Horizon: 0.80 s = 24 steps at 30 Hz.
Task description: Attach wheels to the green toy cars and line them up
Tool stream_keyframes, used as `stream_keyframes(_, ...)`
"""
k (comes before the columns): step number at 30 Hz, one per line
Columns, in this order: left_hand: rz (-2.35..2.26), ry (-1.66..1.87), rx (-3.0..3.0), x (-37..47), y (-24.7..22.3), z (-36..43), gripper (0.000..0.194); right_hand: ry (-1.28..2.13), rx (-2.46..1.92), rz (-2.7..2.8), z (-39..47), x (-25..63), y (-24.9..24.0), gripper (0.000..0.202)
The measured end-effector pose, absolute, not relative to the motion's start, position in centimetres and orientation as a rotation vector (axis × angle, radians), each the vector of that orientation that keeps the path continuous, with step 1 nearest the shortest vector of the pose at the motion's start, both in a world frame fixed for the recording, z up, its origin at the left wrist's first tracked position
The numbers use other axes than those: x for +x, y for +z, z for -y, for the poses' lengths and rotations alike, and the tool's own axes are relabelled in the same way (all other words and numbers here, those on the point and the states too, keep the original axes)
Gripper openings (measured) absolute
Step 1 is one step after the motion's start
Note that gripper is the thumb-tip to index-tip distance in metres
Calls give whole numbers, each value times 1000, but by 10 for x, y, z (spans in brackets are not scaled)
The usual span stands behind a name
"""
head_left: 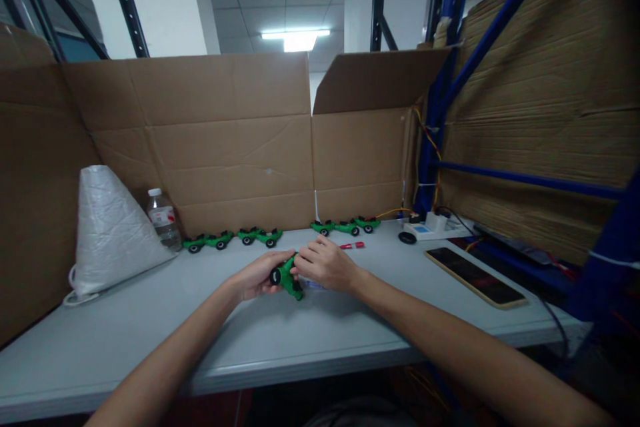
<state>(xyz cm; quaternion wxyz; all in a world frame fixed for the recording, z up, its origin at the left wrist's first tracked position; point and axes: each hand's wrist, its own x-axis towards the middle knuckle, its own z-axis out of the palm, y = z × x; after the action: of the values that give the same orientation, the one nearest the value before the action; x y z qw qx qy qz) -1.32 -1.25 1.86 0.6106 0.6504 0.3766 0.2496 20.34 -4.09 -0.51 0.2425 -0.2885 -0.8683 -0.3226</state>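
A green toy car (289,278) with black wheels is held up between my two hands, above the table near its middle. My left hand (257,275) is closed around its left side. From the right, my right hand (323,263) has its fingers curled against the car's body; its fingertips are partly hidden. Something small and clear with a bluish tint (313,285) shows just under my right hand, too covered to name. Beyond the right hand lies a red marker-like stick (353,245) with a pale band.
Along the cardboard wall (240,167) stand several more green toy cars (260,236). At left are a white bag (113,233) and a water bottle (164,220). A phone (475,276), a power strip (433,227) and a black ring (407,237) lie at right, beside a blue rack post (435,113).
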Motion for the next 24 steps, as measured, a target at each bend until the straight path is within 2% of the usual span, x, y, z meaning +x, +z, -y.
stream_keyframes(6,-832,573,1448,-8,15,13,48,-888,-789,2340,38,204,-7,35)
stream_keyframes(11,-849,757,1695,-1,4,8,54,-874,-906,2231,34,200,-12,39)
stream_keyframes(16,-858,899,1885,-1,1,7,50,-731,-969,2187,32,198,-15,37)
stream_keyframes(20,-809,930,1973,-5,0,4,46,-386,-1000,2143,29,199,-18,32)
stream_keyframes(24,-765,1002,2055,-7,-1,-1,43,257,-990,1987,21,203,-24,29)
